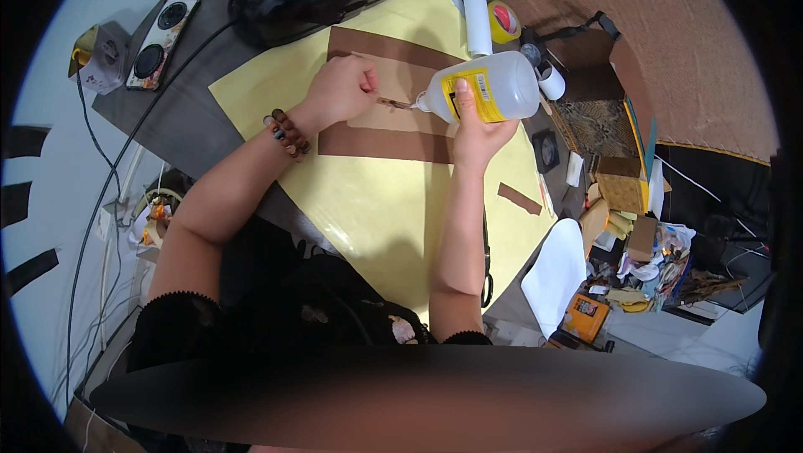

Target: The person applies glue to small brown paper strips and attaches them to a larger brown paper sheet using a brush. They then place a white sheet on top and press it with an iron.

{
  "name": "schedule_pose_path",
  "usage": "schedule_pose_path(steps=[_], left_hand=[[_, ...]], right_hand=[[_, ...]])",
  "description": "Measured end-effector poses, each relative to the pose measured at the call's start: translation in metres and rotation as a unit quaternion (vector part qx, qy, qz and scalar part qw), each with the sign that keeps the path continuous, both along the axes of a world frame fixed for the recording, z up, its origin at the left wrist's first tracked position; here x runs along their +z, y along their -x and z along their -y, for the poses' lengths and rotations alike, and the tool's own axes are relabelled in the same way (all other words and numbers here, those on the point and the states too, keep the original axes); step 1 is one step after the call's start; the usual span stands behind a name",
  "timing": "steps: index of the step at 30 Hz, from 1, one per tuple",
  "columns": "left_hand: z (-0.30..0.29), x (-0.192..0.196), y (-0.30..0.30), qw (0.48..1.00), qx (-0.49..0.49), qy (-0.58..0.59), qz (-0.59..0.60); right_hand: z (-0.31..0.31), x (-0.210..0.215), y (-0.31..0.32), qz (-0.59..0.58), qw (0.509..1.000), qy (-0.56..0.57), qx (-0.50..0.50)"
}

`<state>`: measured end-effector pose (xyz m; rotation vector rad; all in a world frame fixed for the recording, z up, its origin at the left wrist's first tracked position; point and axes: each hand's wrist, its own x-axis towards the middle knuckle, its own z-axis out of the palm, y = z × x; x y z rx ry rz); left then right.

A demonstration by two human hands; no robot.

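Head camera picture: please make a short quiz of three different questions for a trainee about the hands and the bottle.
1. True or false: the right hand holds the clear plastic bottle tilted, nozzle toward the brown paper piece.
2. What lies under the brown paper piece? A) yellow sheet B) white towel C) bare floor
3. Which wrist wears the bead bracelet?

Key: 1 true. 2 A, the yellow sheet. 3 The left hand side.
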<state>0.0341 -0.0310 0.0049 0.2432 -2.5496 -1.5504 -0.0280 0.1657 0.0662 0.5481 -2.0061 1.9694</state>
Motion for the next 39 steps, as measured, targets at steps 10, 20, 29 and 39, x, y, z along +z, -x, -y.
schedule_pose_path(steps=[10,20,29,39], left_hand=[[0.002,0.003,-0.001,1.000,-0.009,-0.012,0.007],[0.003,-0.005,0.000,1.000,-0.004,-0.015,-0.027],[0.002,-0.010,0.002,1.000,-0.006,-0.018,-0.024],[0.005,-0.015,0.003,0.998,-0.003,-0.020,-0.056]], right_hand=[[-0.001,-0.003,0.000,-0.008,1.000,0.007,0.003],[-0.009,0.010,-0.005,-0.079,0.979,-0.180,0.056],[-0.006,0.086,0.064,-0.487,0.606,-0.628,-0.006],[0.144,0.018,0.198,-0.494,0.235,-0.836,-0.042]])
